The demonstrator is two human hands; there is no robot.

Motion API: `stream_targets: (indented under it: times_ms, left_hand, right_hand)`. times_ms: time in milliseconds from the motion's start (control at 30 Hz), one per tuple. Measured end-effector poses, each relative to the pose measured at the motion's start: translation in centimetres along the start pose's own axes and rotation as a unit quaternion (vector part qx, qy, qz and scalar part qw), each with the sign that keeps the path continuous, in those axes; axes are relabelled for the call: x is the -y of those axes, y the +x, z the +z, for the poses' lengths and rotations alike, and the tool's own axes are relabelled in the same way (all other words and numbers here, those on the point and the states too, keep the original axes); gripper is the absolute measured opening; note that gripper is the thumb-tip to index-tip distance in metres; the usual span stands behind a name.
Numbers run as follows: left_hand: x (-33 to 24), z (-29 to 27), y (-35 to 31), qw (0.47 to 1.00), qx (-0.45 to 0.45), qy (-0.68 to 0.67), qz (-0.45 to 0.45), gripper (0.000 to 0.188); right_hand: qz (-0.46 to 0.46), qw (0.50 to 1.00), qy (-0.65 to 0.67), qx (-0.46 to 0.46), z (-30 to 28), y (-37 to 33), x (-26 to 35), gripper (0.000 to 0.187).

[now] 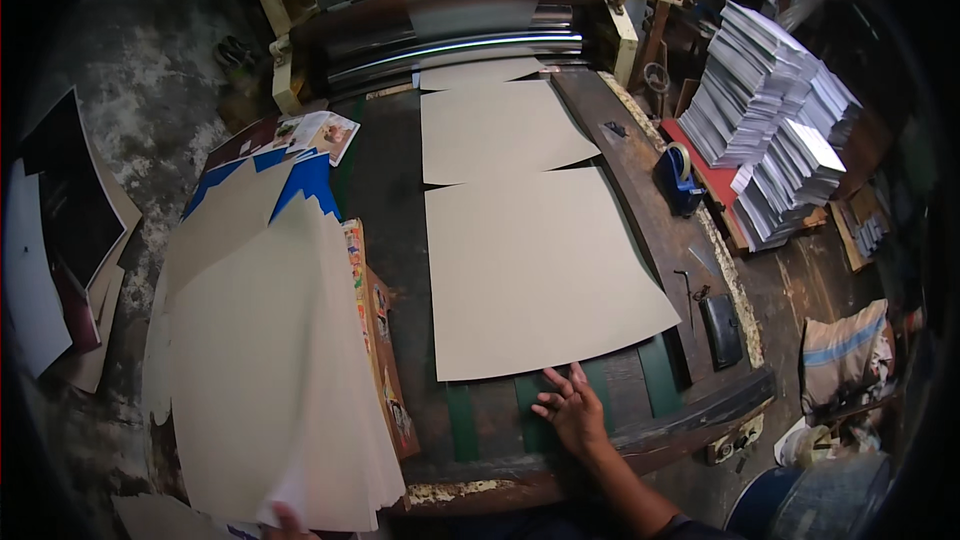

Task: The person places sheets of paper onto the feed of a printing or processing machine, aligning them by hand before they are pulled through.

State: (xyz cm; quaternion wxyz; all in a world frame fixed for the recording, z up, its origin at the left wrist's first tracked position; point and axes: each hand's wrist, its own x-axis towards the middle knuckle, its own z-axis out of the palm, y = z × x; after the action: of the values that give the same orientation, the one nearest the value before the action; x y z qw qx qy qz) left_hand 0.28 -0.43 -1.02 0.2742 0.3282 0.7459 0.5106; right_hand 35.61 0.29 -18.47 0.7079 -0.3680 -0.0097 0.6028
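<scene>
My right hand [574, 412] is palm up with its fingers apart, at the near edge of a large beige sheet [540, 280]. It holds nothing; its fingertips are close to that edge. Two more beige sheets [500, 130] lie in line beyond, the farthest reaching the metal rollers [460, 48]. At the lower edge of the picture my left hand [287, 523] pinches the near edge of a top sheet on a tall stack of beige sheets [245, 340]. That sheet is bowed up and a little blurred. Most of the left hand is cut off or hidden.
A blue tape dispenser [680, 180] and a black case [720, 330] lie along the right side of the dark machine bed [390, 210]. Stacks of white paper [750, 90] stand at the far right. Green strips [660, 380] cross under the nearest sheet. Printed sheets [320, 130] lie beyond the stack.
</scene>
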Motion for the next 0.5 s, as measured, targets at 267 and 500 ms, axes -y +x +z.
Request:
stream_targets:
  times_ms: [267, 500]
  left_hand:
    - [-2.6, 0.6, -4.2, 0.862, 0.181, 0.075, 0.468, 0.038]
    - [-5.6, 0.6, -7.3, 0.688, 0.432, 0.137, 0.567, 0.045]
  right_hand:
    - [0.020, 0.989, -0.070, 0.127, 1.6, -3.6, 3.1, 0.064]
    - [0.035, 0.952, -0.177, 0.249, 3.4, -10.1, 6.2, 0.070]
